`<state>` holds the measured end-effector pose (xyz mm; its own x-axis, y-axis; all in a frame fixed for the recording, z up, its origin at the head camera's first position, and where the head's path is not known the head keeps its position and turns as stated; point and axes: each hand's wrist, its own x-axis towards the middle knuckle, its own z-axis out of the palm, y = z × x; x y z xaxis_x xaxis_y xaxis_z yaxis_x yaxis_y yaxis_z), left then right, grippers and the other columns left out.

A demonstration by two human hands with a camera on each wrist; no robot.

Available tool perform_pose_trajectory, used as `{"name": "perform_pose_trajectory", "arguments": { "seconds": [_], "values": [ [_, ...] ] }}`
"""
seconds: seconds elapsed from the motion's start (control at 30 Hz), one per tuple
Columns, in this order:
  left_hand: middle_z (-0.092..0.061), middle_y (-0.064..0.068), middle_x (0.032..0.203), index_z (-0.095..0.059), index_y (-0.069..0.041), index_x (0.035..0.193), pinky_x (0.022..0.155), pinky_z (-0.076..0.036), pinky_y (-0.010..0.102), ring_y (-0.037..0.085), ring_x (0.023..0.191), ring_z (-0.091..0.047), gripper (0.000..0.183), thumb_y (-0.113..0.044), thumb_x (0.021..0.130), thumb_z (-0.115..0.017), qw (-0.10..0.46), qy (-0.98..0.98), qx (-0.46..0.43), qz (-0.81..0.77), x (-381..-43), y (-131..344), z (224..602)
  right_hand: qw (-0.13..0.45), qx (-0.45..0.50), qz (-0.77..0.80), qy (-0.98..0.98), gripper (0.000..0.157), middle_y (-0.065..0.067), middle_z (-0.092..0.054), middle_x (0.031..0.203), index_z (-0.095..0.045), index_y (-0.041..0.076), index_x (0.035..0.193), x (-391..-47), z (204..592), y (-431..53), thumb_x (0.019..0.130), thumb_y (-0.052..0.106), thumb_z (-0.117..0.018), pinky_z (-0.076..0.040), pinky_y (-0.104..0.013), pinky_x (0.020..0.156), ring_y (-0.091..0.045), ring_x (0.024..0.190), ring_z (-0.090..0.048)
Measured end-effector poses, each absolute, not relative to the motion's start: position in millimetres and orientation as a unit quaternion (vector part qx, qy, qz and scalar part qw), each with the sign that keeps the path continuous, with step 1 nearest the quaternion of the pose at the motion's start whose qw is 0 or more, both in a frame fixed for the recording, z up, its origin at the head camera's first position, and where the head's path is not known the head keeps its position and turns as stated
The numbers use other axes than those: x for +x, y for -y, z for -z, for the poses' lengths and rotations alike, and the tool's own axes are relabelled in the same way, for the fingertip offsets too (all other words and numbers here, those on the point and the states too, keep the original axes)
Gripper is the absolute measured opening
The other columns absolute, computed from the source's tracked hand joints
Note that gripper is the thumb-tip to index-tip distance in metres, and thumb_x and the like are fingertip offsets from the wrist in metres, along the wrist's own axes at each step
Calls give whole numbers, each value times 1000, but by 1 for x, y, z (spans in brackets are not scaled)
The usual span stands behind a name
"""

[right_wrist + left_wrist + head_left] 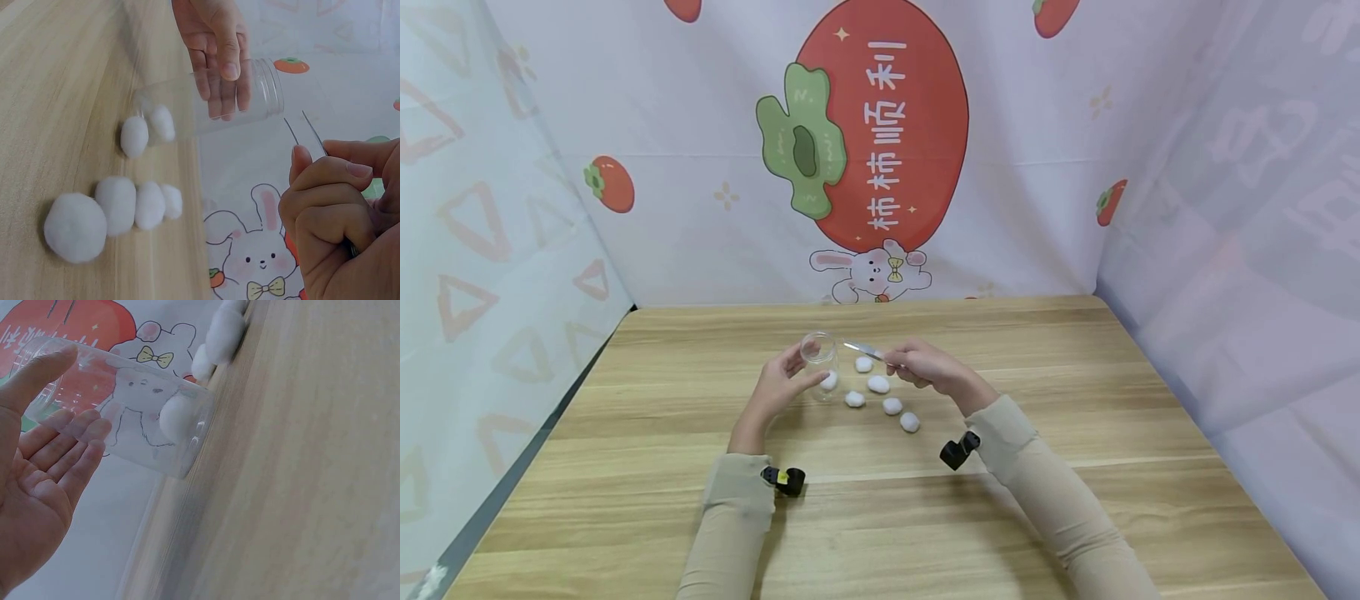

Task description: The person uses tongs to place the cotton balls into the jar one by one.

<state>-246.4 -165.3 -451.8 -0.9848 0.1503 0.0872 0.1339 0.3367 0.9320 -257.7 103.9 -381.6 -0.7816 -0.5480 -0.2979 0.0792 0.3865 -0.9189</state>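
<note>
My left hand [778, 387] holds a clear plastic jar [140, 419] upright on the table, thumb on one side and fingers on the other. One white cotton ball [177, 419] lies at the bottom of the jar. In my right hand [934, 371] is a pair of metal tweezers [867, 351], pinched between thumb and fingers. Their tips point toward the jar's open mouth, stand slightly apart and have nothing between them in the right wrist view. Several loose cotton balls [75, 227] lie on the table between the jar and my right hand.
The wood-grain table [880, 525] runs back to a white cloth backdrop [1030, 242] printed with persimmons and a rabbit. Cloth walls [1247, 275] also flank the table on both sides. A small black camera is strapped to each sleeve.
</note>
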Motion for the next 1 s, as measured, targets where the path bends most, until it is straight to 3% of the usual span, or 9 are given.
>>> {"name": "perform_pose_trajectory", "arguments": {
  "seconds": [0.3,1.0],
  "values": [
    [-51,20,144,-43,-2,142,119,-38,41,34,137,-47,70,-23,84,-75,6,-819,84,-568,-245,166,450,307,-129,520,-787,27,10,-32,50,-54,5,81,-255,390,-112,101,19,-42,-17,-16,42,-4,45,-22],
    [-50,18,145,-45,-5,142,120,-37,42,33,138,-46,69,-25,83,-76,12,-819,73,-569,-243,165,449,335,-94,495,-796,27,9,-33,52,-55,6,80,-249,416,-123,101,22,-45,-17,-16,42,-3,45,-21]
  ]
}}
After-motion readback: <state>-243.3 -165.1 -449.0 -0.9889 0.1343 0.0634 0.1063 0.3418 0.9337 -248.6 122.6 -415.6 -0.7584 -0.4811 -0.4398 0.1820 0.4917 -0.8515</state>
